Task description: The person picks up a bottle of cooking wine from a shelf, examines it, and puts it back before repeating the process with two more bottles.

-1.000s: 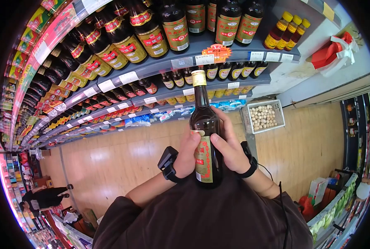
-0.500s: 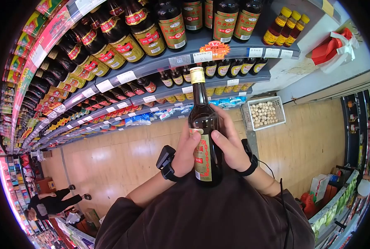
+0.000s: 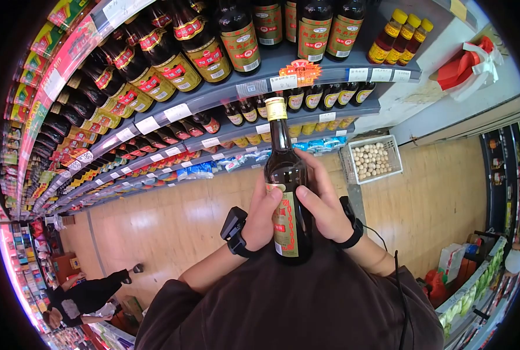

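Note:
A dark glass bottle (image 3: 288, 175) with a gold cap and a gold and red label stands out in the middle of the view, its neck toward the shelf. My left hand (image 3: 264, 216) is wrapped round its left side, the thumb on the label's upper part. On the other side my right hand (image 3: 323, 204) grips the bottle, thumb on the glass and fingers partly hidden behind it. Beyond the cap runs a grey shelf edge (image 3: 213, 96) with price tags. Similar dark bottles (image 3: 241, 44) with gold and red labels stand upright on that shelf.
A white basket (image 3: 395, 156) of round, pale items sits on the floor beyond my right hand. Three yellow-capped bottles (image 3: 401, 38) stand at the shelf's right end. A person (image 3: 88, 298) is in the aisle at the lower left. More shelving (image 3: 502, 175) lines the far right.
The person at the lower left has moved slightly to the right and changed stride. My hands and the bottle have barely moved.

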